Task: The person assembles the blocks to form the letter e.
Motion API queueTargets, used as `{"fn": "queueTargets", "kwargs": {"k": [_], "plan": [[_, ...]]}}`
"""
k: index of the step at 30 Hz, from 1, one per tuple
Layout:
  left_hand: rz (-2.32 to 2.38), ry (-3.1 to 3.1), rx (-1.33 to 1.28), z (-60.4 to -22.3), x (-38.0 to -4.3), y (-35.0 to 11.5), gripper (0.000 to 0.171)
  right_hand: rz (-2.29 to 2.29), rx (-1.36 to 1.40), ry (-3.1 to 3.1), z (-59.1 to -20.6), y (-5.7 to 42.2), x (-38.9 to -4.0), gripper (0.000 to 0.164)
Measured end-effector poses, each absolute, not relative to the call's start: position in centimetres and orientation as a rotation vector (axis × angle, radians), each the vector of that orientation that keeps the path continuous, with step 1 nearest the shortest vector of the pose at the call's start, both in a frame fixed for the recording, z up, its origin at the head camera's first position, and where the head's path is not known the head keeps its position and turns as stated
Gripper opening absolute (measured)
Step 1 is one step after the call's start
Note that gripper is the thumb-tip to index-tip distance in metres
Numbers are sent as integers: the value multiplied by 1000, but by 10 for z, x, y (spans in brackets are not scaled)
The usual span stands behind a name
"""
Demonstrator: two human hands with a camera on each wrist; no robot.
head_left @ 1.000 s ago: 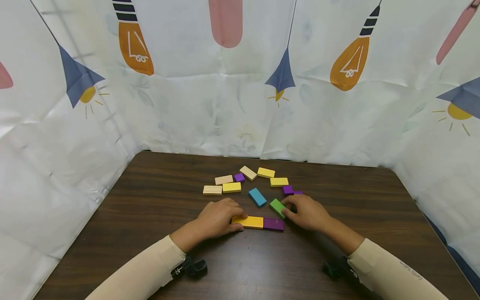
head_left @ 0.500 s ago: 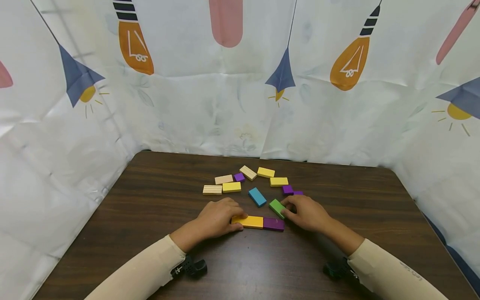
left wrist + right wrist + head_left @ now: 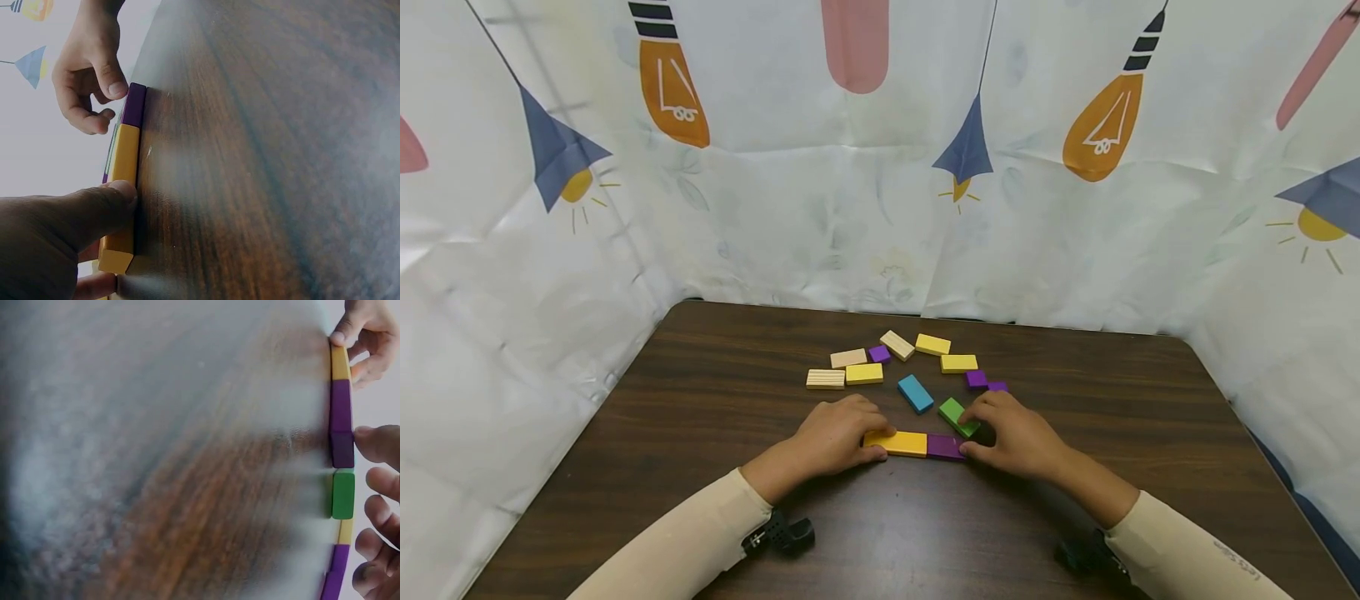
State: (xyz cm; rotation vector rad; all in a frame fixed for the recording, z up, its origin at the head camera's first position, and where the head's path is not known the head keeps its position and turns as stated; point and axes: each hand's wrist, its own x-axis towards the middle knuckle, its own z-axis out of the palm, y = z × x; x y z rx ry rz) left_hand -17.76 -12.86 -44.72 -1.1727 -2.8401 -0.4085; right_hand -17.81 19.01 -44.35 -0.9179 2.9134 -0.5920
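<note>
Your left hand (image 3: 838, 437) pinches the yellow block (image 3: 907, 444) by its left part; the purple block (image 3: 943, 447) adjoins it rightward. Your right hand (image 3: 1021, 440), fingers loosely curved and released, sits beside the green block (image 3: 952, 411); farther left lies the blue block (image 3: 915, 393).

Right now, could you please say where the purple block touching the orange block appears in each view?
Head: purple block, lower half, just right of centre.
Left wrist: purple block, upper left.
Right wrist: purple block, right side, mostly upper half.
Shared landmark: orange block, touching its end.
</note>
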Motion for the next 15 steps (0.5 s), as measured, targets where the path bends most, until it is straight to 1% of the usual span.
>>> {"fn": "queueTargets", "kwargs": {"k": [15], "plan": [[-408,-2841,-1172,-447,-178,-128,27,-605,-871,2936,-444,187,-179,32]]}}
